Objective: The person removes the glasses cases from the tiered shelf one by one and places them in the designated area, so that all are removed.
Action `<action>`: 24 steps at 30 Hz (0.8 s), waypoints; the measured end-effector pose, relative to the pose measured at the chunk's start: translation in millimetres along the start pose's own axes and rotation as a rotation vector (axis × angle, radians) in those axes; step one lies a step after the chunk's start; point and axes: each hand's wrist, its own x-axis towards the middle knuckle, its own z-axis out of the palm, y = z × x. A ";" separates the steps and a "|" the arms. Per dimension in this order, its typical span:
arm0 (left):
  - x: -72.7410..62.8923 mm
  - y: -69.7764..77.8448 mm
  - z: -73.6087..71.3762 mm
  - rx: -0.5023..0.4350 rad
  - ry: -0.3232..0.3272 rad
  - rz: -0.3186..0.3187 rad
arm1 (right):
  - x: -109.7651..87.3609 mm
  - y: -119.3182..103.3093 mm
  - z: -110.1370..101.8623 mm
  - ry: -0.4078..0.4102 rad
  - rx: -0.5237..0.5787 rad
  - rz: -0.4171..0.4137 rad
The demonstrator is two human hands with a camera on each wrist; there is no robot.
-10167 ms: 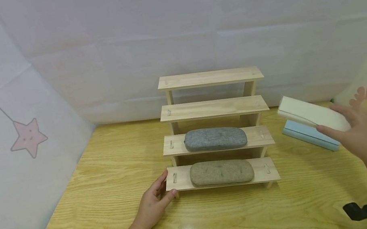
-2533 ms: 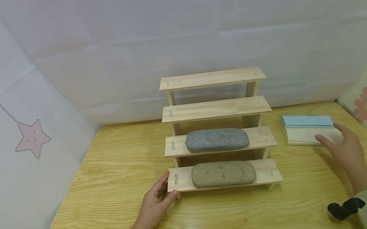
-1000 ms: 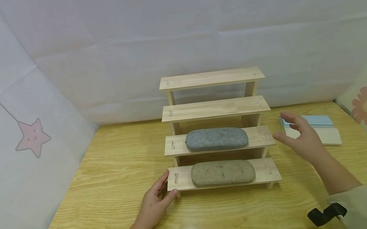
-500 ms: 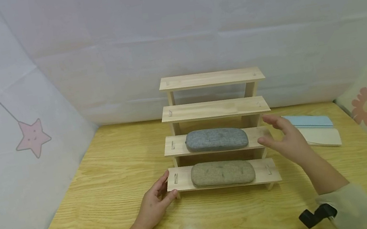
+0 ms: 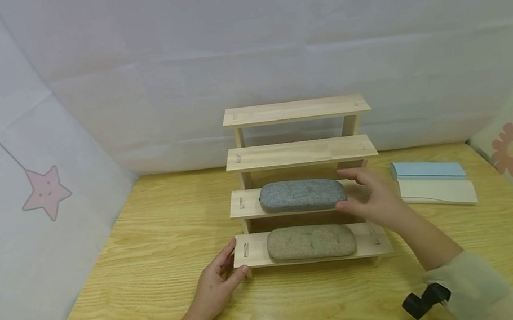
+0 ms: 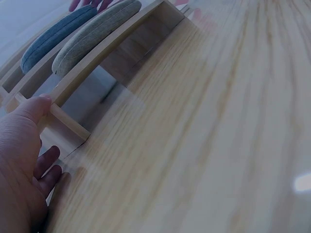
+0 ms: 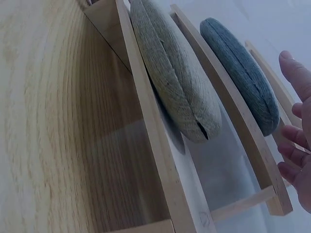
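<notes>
A wooden stepped rack [image 5: 301, 152] stands on the table, seen in all views. My left hand [image 5: 215, 278] grips the left end of its lowest board, thumb at the front corner and fingers behind; in the left wrist view this hand [image 6: 22, 160] shows the thumb on the board's end. A blue-grey fabric glasses case [image 5: 301, 195] lies on the second board up, a beige fabric glasses case [image 5: 310, 242] on the lowest. My right hand [image 5: 373, 196] is spread at the blue-grey case's right end; in the right wrist view its fingers [image 7: 294, 145] stand just off that case [image 7: 240, 75].
Right of the rack, a light blue folded case [image 5: 428, 168] and a cream one [image 5: 437, 191] lie side by side on the wooden table [image 5: 148, 247]. A pale curtain [image 5: 264, 27] hangs close behind the rack. The upper two boards carry nothing.
The right hand carried the cream case, set it down beside the light blue one, let go, then moved left to the blue-grey case. The left hand has stayed on the rack.
</notes>
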 end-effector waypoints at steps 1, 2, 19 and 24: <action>0.0 0.3 0.0 -0.003 -0.001 0.001 | 1.1 -0.8 1.3 -0.003 -0.010 -0.007; 0.0 0.5 0.0 -0.006 -0.002 0.001 | 2.1 -1.5 2.6 -0.008 -0.020 -0.010; -0.6 1.3 0.0 0.001 0.003 -0.010 | 22.6 -16.7 19.7 -0.084 -0.086 -0.037; -0.9 1.4 -0.1 0.003 0.000 -0.008 | 27.2 -21.2 22.7 -0.105 -0.107 -0.033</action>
